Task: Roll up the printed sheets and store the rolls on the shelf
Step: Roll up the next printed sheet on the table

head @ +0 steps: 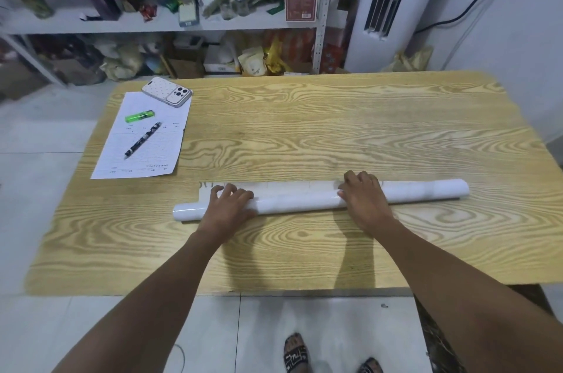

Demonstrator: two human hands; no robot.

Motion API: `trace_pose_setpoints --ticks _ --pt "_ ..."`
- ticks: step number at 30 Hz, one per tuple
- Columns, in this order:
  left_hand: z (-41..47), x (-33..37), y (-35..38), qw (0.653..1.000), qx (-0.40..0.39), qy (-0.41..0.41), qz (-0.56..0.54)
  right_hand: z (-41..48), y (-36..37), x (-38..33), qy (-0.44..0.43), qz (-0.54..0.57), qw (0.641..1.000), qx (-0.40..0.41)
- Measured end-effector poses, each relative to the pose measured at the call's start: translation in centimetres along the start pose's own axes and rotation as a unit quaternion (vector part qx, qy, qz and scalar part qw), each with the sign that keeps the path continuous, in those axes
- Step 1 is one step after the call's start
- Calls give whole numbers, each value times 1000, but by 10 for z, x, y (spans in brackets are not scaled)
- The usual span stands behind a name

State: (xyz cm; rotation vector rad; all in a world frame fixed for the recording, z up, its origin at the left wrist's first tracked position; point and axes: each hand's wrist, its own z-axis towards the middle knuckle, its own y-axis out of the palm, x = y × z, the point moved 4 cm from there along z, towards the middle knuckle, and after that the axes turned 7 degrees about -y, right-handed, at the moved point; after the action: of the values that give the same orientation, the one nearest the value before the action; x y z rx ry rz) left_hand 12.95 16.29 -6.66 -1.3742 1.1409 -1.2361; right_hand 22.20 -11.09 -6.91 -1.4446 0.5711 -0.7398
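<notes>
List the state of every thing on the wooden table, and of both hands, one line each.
White paper roll: almost fully rolled; a narrow strip lies flat beyond it.
Left hand: on the roll, fingers curved over it.
Right hand: the same.
White lined form sheet: flat, unrolled.
White dotted phone: face down on that sheet.
Green lighter: lying on that sheet.
Black patterned pen: lying on that sheet.

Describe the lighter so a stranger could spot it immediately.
On the wooden table, look to the far left corner, where a white printed form lies. On it, between the phone and the pen, lies the lighter: small and bright green, the only green thing on the table.
</notes>
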Motion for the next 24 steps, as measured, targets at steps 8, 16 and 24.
trace_pose_setpoints --ticks 8,16,24 --pt "-2 6 -5 1000 2 -9 26 -15 1 -6 48 98 994 29" --pt "-2 10 -6 997 20 -7 77 -15 7 -2 41 136 990 5" --pt "-1 12 4 993 9 -21 118 1 1 1 30 58 997 -29"
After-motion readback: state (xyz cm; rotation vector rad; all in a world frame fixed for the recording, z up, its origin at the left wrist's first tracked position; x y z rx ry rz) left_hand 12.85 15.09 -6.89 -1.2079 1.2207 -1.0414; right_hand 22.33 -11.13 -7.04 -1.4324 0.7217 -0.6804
